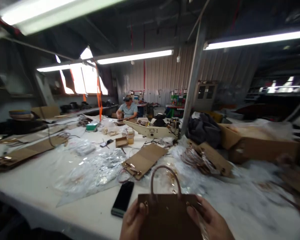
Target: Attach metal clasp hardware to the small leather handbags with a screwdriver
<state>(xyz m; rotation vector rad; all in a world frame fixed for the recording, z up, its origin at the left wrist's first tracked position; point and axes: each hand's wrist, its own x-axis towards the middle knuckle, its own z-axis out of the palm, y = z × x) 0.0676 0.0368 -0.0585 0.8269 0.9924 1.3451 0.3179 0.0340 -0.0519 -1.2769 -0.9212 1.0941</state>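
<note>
A brown handbag panel [168, 216] with an arched handle [165, 167] is held up between my two hands at the bottom of the head view. My left hand [133, 220] grips its left edge, thumb by a gold-coloured metal fitting. At the right edge, my right hand [211, 220] is closed on the same piece near a second fitting, with a strip of clear plastic by the fingers. The lower part of the piece runs out of view. A black phone [123, 199] lies on the table just left of my left hand.
Crumpled clear plastic [95, 173] and another brown panel [146, 158] lie on the white table [90, 220]. A cardboard box [262, 148] and dark cloth [205, 128] are on the right. Beyond a cream machine [152, 130], a person [128, 110] sits across the table. A metal post [192, 83] rises behind.
</note>
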